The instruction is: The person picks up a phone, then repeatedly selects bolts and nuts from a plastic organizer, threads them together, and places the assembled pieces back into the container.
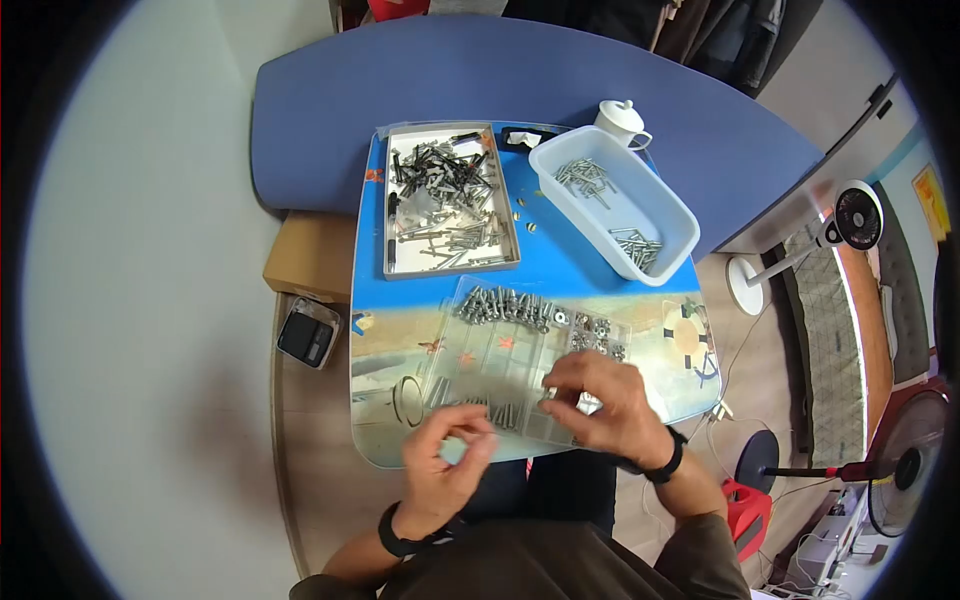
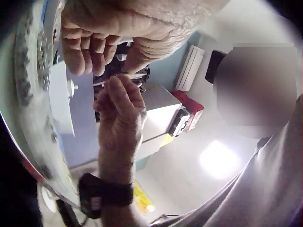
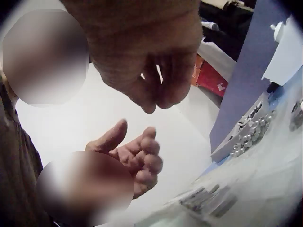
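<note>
My left hand (image 1: 440,470) hovers at the near left edge of a clear compartment box (image 1: 490,355), fingers loosely bent and nothing between them. Over the box's near right part is my right hand (image 1: 612,410), thumb and fingertips pinched together on a small metal piece (image 1: 547,394), mostly hidden by the fingers. Bolts (image 1: 500,306) fill the box's far left compartment, and more screws (image 1: 500,412) lie along its near side. Nuts and washers (image 1: 600,327) sit in small compartments at the right. In the right wrist view the left palm (image 3: 135,158) faces up below the right fingertips.
A shallow tray (image 1: 510,225) of screws, black parts and a pen stands at the far left. A white bin (image 1: 610,215) with two heaps of screws is at the far right, beside a lidded white cup (image 1: 622,120). A glass (image 1: 407,400) stands left of the box.
</note>
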The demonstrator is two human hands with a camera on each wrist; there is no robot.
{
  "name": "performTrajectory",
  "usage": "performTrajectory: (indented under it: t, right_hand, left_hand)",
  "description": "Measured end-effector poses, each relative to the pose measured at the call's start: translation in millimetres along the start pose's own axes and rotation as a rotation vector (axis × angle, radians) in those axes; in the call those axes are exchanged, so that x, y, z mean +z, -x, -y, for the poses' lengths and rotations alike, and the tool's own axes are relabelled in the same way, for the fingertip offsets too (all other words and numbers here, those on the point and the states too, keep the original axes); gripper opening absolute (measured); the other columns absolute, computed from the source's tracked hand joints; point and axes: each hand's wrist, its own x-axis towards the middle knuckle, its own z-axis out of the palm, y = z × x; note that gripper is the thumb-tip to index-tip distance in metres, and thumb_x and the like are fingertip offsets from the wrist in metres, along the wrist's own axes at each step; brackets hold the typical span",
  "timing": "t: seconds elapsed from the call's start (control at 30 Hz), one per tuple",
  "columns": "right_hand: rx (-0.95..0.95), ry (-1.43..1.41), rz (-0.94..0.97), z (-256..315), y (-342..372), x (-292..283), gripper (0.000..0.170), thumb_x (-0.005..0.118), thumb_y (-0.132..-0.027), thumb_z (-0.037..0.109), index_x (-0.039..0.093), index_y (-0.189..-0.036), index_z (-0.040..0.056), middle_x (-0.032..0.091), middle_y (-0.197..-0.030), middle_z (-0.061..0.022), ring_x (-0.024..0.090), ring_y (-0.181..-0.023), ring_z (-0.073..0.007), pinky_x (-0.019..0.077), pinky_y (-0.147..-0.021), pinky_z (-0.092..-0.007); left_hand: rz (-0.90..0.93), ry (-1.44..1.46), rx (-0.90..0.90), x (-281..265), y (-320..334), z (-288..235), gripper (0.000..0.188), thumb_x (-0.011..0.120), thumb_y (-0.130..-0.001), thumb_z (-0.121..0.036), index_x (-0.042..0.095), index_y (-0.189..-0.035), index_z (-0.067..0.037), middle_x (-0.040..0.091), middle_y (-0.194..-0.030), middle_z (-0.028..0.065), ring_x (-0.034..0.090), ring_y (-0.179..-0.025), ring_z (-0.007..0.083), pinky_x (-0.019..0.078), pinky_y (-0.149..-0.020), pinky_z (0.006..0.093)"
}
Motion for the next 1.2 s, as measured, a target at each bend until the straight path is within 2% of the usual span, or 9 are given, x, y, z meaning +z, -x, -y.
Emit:
performTrajectory:
  t: [0.03, 0.13, 0.33, 0.57, 0.77, 0.87, 0.93, 1.07, 1.2]
  right_hand:
    - [-0.024, -0.013, -0.026, 7.9, 7.5, 5.5, 0.032, 0.079, -0.075, -0.005, 0.066, -0.104, 0.0016, 0.066, -0.094, -0.0121, 0.07, -0.071, -0.0219, 0.0557, -0.058, -0.0315]
    - [-0.082, 0.082, -0.096, 18.5, 31.8, 20.6, 0.034, 0.08, -0.073, -0.004, 0.067, -0.103, 0.0034, 0.067, -0.096, -0.0121, 0.071, -0.073, -0.0232, 0.0563, -0.058, -0.0313]
    - [-0.054, 0.028, -0.216, 28.4, 75.4, 27.2, 0.032, 0.08, -0.072, -0.003, 0.068, -0.1, 0.0037, 0.069, -0.095, -0.0121, 0.071, -0.075, -0.0247, 0.056, -0.061, -0.0311]
    - [-0.023, -0.153, -0.257, 36.6, 110.9, 29.2, 0.029, 0.078, -0.079, -0.002, 0.069, -0.106, 0.0007, 0.067, -0.099, -0.0124, 0.069, -0.073, -0.0182, 0.0549, -0.061, -0.0284]
    - [0.005, -0.253, -0.297, 39.2, 127.6, 29.8, 0.032, 0.076, -0.081, 0.002, 0.068, -0.112, -0.0012, 0.068, -0.102, -0.0134, 0.068, -0.076, -0.0195, 0.0552, -0.067, -0.0298]
    - [0.103, -0.415, -0.283, 31.4, 131.8, 27.3, 0.034, 0.077, -0.083, 0.004, 0.067, -0.115, -0.0018, 0.068, -0.101, -0.0131, 0.067, -0.076, -0.0193, 0.0542, -0.067, -0.0289]
    - [0.159, -0.54, -0.204, 27.7, 132.0, 22.9, 0.031, 0.078, -0.085, 0.008, 0.069, -0.113, -0.0012, 0.069, -0.095, -0.0112, 0.066, -0.075, -0.0176, 0.0524, -0.066, -0.0273]
    - [0.106, -0.396, -0.104, 13.1, 130.5, 21.3, 0.024, 0.077, -0.086, 0.008, 0.071, -0.107, -0.0003, 0.069, -0.088, -0.0091, 0.066, -0.076, -0.0156, 0.0513, -0.064, -0.0275]
    - [0.194, -0.615, -0.134, 7.2, 129.7, 22.2, 0.015, 0.075, -0.089, 0.009, 0.072, -0.101, -0.0008, 0.069, -0.082, -0.0051, 0.063, -0.073, -0.0106, 0.0487, -0.063, -0.0261]
  left_hand:
    - [0.003, -0.004, 0.006, 11.6, 3.6, -4.1, 0.027, 0.072, -0.087, -0.001, 0.066, -0.113, 0.003, 0.07, -0.098, 0.0076, 0.064, -0.081, 0.01, 0.0512, -0.074, 0.0245]
    - [0.119, 0.46, -0.352, 36.6, 14.5, -17.4, 0.019, 0.067, -0.096, -0.005, 0.065, -0.113, 0.004, 0.07, -0.099, 0.0065, 0.065, -0.087, 0.0121, 0.0529, -0.083, 0.0264]
    - [0.263, 0.433, -0.435, 44.4, 37.3, -19.7, 0.015, 0.066, -0.098, -0.011, 0.066, -0.104, 0.003, 0.07, -0.093, 0.0066, 0.064, -0.082, 0.0124, 0.0523, -0.077, 0.0258]
    - [0.293, 0.418, -0.476, 56.5, 56.9, -27.4, 0.014, 0.066, -0.097, -0.012, 0.066, -0.1, 0.002, 0.069, -0.089, 0.0047, 0.063, -0.077, 0.011, 0.051, -0.072, 0.025]
    - [0.241, 0.343, -0.401, 60.6, 67.0, -27.9, 0.016, 0.069, -0.097, -0.016, 0.066, -0.1, 0.0, 0.068, -0.089, 0.0016, 0.06, -0.077, 0.0067, 0.0501, -0.066, 0.0232]
    - [0.288, -0.067, -0.197, 60.2, 68.1, -32.6, 0.01, 0.067, -0.094, -0.008, 0.065, -0.101, -0.001, 0.067, -0.087, 0.0014, 0.061, -0.075, 0.0076, 0.05, -0.066, 0.0252]
    - [0.301, -0.286, 0.017, 62.3, 66.5, -34.6, 0.012, 0.069, -0.09, -0.004, 0.065, -0.099, 0.0, 0.068, -0.086, 0.0047, 0.063, -0.071, 0.0099, 0.0504, -0.062, 0.0268]
    - [0.298, -0.448, 0.146, 61.8, 58.3, -35.6, 0.015, 0.072, -0.085, -0.003, 0.065, -0.097, 0.0, 0.067, -0.084, 0.0093, 0.064, -0.069, 0.0151, 0.0516, -0.061, 0.0288]
    - [0.288, -0.524, 0.272, 60.6, 48.9, -38.1, 0.017, 0.075, -0.081, -0.001, 0.066, -0.095, -0.002, 0.066, -0.082, 0.0098, 0.065, -0.068, 0.0227, 0.0522, -0.06, 0.0328]
